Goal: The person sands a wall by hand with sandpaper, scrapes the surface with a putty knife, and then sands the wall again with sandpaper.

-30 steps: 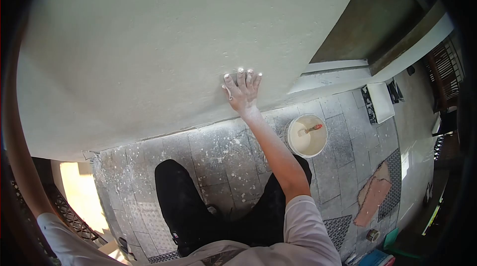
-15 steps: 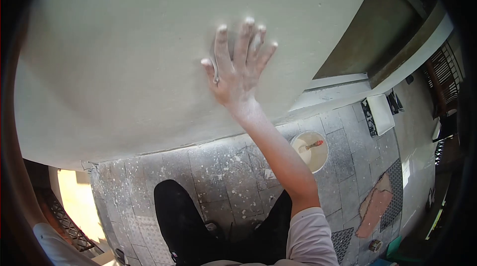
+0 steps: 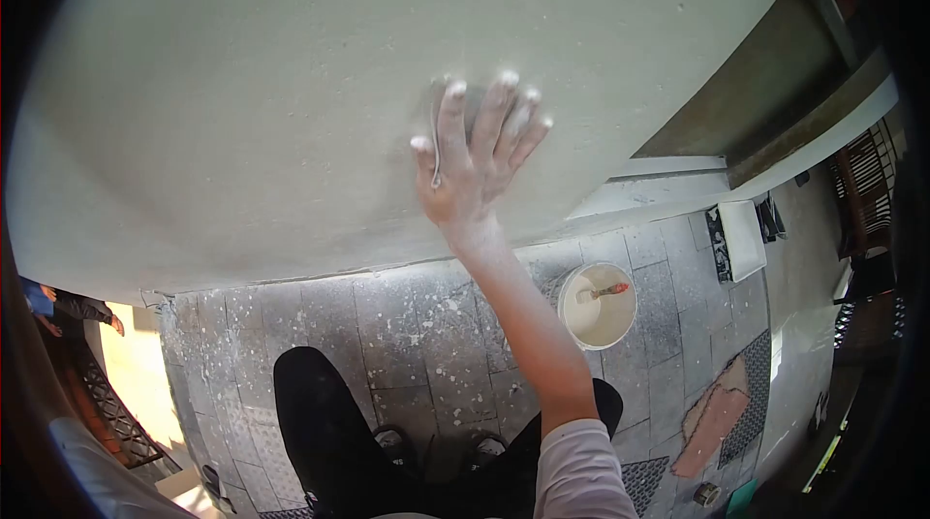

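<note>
My right hand (image 3: 470, 156) lies palm-down against the pale grey-green wall (image 3: 242, 122), fingers spread. White dust coats its fingertips, knuckles and wrist. Pressed beneath the palm is a thin sheet of sandpaper (image 3: 436, 146); its edge curls up between thumb and index finger, and most of it is hidden under the hand. Small pits and specks mark the wall surface around it. Of my left side only the arm (image 3: 39, 354) and pale sleeve show, blurred at the left edge; the left hand is out of frame.
A white bucket (image 3: 599, 325) with a red-handled tool inside stands on the splattered paving (image 3: 407, 325). Further right are a white tray-like box (image 3: 742, 241) and broken pinkish board pieces (image 3: 712, 432). Another person's hand and foot (image 3: 116, 324) appear at far left.
My right hand and the sandpaper have slid slightly down the wall relative to its marks. The view has shifted a little, and another person has come into sight at the left.
</note>
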A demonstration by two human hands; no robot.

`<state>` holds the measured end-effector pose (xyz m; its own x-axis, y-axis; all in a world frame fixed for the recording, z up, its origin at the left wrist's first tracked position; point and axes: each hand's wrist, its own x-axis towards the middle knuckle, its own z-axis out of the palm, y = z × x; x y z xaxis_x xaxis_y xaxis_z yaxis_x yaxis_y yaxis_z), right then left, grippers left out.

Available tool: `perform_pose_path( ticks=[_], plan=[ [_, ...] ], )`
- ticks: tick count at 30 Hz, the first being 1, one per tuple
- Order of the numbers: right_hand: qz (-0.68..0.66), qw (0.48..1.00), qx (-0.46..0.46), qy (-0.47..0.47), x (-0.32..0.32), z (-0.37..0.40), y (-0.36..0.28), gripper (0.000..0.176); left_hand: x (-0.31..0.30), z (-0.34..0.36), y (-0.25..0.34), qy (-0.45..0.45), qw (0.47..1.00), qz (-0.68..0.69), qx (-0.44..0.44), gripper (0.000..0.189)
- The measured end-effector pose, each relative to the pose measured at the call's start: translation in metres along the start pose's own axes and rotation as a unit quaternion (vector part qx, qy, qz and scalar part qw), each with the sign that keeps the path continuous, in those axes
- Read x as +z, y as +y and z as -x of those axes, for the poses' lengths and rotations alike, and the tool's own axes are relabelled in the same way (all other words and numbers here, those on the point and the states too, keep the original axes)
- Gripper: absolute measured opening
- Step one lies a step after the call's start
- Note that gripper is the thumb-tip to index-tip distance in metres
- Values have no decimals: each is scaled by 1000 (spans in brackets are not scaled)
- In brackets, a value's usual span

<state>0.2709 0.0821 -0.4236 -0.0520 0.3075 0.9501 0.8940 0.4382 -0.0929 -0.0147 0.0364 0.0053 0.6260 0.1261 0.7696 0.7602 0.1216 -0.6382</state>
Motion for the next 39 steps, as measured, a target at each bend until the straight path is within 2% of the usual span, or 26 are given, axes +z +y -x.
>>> perform_pose_path(
  ticks=[1,3,5,7,9,12,14,17,19,21,24,26,28,31,33,36,38,39],
  plan=[
    [-5,1000,9,11,10,22,-3,56,-2,-1,-2,3,1000,0,-9,75],
    [45,996,-40,-73,12,102,15,55,-5,1,-4,-5,1000,3,-21,75],
    [39,998,-49,-30,3,52,23,55,-6,1,-2,-3,999,6,-38,74],
    [1,1000,-21,14,-15,-33,21,55,-6,5,2,-6,998,16,-64,74],
    [-16,1000,21,-11,-42,-106,11,55,-6,7,5,-7,995,22,-92,73],
    [-7,1000,-7,12,-25,-73,13,55,-6,9,8,-10,989,37,-143,72],
    [28,999,-27,-17,0,25,12,55,-11,9,8,-9,986,38,-164,72],
    [50,995,-69,-59,-6,50,23,55,-6,11,-2,-2,989,51,-140,59],
    [17,999,-41,7,-7,-26,16,55,0,12,0,-5,993,42,-111,59],
    [-35,999,-1,-3,-39,-117,4,55,6,16,6,-20,996,34,-82,59],
    [28,994,41,-96,-37,-108,2,56,10,21,7,-31,996,30,-72,59],
    [-12,1000,-25,14,6,3,3,53,10,18,1,-19,997,24,-72,59],
    [27,992,-63,-107,6,99,13,55,8,15,-3,-12,997,24,-67,58],
    [22,997,-75,4,1,-1,10,56,11,13,1,-12,998,25,-51,58],
    [11,997,-75,-2,-27,-100,-5,54,15,21,10,-24,998,31,-56,58],
    [-6,999,-39,-11,-25,-97,-10,52,16,27,12,-33,997,28,-67,58],
    [-3,999,-25,-41,7,21,-15,51,10,23,5,-25,997,23,-69,58],
    [22,996,-44,-75,-14,25,-24,51,7,21,2,-21,997,22,-67,58]
  ],
)
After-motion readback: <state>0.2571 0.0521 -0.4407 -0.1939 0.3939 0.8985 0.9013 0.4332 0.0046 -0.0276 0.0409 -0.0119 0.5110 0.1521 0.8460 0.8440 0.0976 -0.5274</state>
